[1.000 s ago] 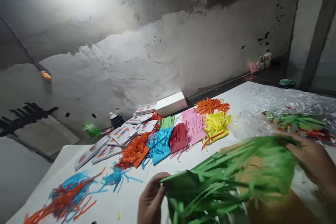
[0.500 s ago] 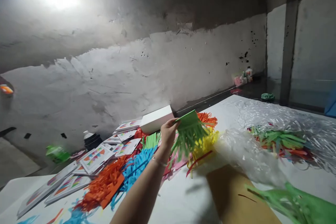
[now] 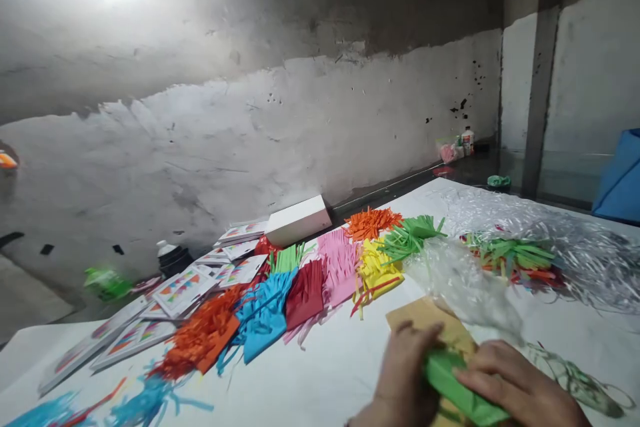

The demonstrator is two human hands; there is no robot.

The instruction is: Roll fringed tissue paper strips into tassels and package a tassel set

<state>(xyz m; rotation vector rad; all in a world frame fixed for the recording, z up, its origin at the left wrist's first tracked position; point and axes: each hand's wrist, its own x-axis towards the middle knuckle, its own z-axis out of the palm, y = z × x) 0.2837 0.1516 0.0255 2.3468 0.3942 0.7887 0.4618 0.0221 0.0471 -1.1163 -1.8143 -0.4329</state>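
Green folded paper (image 3: 457, 390) sits pinched btwn both hands, left hand (image 3: 405, 380) gripping its near-left end & right hand (image 3: 520, 390) clamped over its top, all just above the brown card (image 3: 430, 320), w/ coloured fringe piles (image 3: 320, 280) farther back from that card.

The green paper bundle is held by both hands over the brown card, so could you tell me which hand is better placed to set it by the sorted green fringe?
Probably left: the left hand is nearer the green fringe pile and row than the right hand.
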